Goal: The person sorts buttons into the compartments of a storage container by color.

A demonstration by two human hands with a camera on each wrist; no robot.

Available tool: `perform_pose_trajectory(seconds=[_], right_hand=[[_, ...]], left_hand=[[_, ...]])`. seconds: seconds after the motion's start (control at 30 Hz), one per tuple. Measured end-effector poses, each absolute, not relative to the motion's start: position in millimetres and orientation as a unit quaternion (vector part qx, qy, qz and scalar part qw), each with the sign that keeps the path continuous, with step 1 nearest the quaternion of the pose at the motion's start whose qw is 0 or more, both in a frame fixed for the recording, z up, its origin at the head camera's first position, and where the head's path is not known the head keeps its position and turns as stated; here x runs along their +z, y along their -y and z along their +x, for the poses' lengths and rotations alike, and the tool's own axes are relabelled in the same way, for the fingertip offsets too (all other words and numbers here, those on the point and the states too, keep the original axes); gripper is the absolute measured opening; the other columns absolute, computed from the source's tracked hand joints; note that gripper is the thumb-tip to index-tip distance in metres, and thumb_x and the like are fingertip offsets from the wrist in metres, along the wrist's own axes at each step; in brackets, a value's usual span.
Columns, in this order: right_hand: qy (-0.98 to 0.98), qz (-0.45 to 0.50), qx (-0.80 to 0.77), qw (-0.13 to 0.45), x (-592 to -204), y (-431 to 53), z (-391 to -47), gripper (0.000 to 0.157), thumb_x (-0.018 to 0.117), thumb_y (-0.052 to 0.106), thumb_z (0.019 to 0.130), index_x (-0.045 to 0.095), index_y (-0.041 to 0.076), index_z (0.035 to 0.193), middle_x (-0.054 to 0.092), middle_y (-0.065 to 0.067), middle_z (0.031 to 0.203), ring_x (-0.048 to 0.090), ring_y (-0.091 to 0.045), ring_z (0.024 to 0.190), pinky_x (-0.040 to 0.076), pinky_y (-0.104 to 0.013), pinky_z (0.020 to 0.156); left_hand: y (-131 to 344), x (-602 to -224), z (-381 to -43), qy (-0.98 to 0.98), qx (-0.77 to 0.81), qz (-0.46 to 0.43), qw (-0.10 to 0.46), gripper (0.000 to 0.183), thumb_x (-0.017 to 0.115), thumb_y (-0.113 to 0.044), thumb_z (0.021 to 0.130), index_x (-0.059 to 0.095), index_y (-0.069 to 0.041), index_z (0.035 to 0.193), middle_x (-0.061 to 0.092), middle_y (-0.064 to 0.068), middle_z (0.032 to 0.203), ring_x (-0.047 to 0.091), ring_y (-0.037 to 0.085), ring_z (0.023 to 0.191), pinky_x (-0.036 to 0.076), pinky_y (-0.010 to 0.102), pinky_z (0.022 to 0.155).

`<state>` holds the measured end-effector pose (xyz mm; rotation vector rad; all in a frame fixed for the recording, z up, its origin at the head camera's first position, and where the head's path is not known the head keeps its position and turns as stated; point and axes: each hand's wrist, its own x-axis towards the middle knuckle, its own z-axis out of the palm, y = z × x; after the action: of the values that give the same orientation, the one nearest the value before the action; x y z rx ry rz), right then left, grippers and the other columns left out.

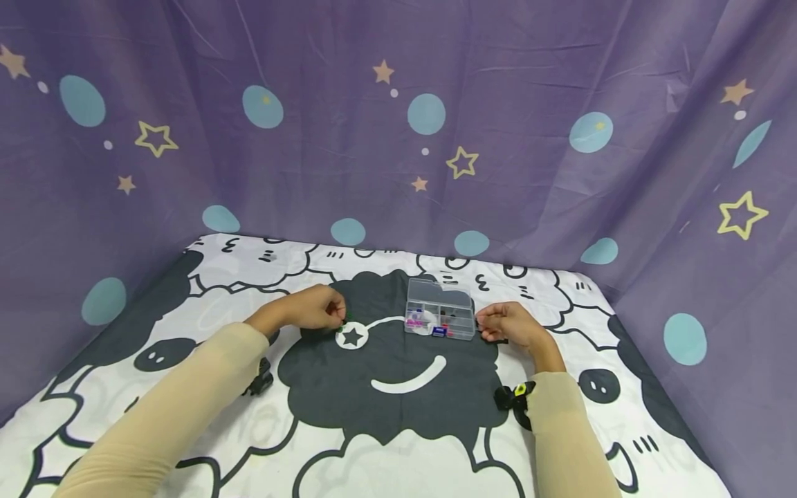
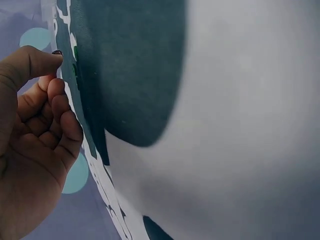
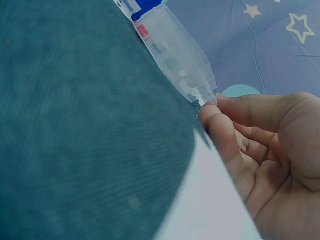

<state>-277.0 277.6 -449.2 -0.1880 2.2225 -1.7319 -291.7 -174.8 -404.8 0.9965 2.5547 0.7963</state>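
My left hand point(image 1: 316, 306) is low over the dark patch of the cloth, fingers curled. In the left wrist view, a small dark piece point(image 2: 57, 52) shows at its thumb and fingertip, pinched there. Small green pieces point(image 2: 75, 69) lie on the cloth just beyond that pinch. A clear plastic compartment box point(image 1: 457, 326) sits to the right with its lid raised at the back, holding small pink pieces point(image 1: 414, 323) and other bits. My right hand point(image 1: 507, 324) pinches the box's right end between thumb and forefinger, as the right wrist view shows.
A blue label point(image 1: 439, 332) is on the box's front. The cloth point(image 1: 398, 470) bears a black-and-white cartoon print, and a purple star-patterned curtain point(image 1: 349, 159) rises behind it. Black wrist-worn gear point(image 1: 515, 399) hangs below the right sleeve, with more under the left point(image 1: 260, 379).
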Motion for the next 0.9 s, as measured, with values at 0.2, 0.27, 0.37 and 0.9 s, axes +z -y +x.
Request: perform_pose_trajectory(seconds=[0.2,0.27,0.37,0.9], right_hand=[[-0.777,-0.059,-0.606,0.159,-450,-277,-278,0.023,0.059,0.000,0.100,0.061,-0.017,0.116,0.065,-0.006,0.082,0.065,-0.011,0.068,0.057,-0.025,0.065],[-0.778,-0.057,-0.605,0.158,-449,-277,-278,0.022,0.059,0.000,0.100,0.061,-0.016,0.115,0.065,-0.005,0.082,0.065,-0.011,0.068,0.057,-0.025,0.065],[-0.781,-0.056,-0.602,0.156,-449,-277,-277,0.022,0.060,0.000,0.100,0.062,-0.016,0.115,0.065,-0.005,0.082,0.065,-0.011,0.068,0.057,-0.025,0.065],[-0.782,-0.057,-0.600,0.157,-448,-276,-276,0.021,0.058,0.000,0.100,0.062,-0.016,0.114,0.065,-0.005,0.082,0.065,-0.011,0.068,0.057,-0.025,0.065]], left_hand=[[168,-403,-297,-0.883,0.271,0.360,0.128,0.009,0.072,-0.006,0.086,0.068,-0.012,0.081,0.060,-0.005,0.071,0.053,0.009,0.063,0.045,0.027,0.061],[165,-403,-298,-0.884,0.266,0.363,0.124,0.009,0.072,-0.006,0.086,0.068,-0.012,0.081,0.060,-0.006,0.071,0.052,0.008,0.063,0.045,0.027,0.061],[161,-403,-301,-0.882,0.266,0.369,0.119,0.009,0.071,-0.005,0.086,0.068,-0.012,0.081,0.061,-0.005,0.072,0.053,0.008,0.064,0.046,0.027,0.062],[131,-393,-309,-0.879,0.267,0.377,0.116,0.007,0.072,-0.007,0.088,0.069,-0.011,0.082,0.062,-0.004,0.072,0.053,0.010,0.063,0.047,0.029,0.064]])
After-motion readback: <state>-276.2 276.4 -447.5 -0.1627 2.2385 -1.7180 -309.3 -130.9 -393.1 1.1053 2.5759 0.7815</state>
